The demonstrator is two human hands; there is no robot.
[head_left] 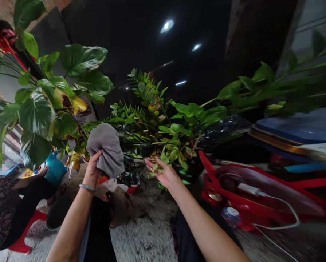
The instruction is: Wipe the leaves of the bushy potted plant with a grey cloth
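Note:
My left hand (93, 168), with a bracelet on the wrist, is closed on a bunched grey cloth (106, 150), held up in front of the plants. My right hand (167, 175) reaches into a leafy green potted plant (177, 140). Its fingers are stretched out, palm turned up, with small leaves lying against them. Behind both hands stands another plant with feathery rows of small leaves (146, 91). Left of the cloth grows a large-leaved plant (37, 112), some leaves yellow and brown.
A red bag (250, 178) with a white charger and cable (248, 189) is at the right, beside a plastic bottle (231, 215). A stack of blue items (299, 127) rises behind it. Another person (4, 211) sits at the left near a blue-green vessel (55, 167).

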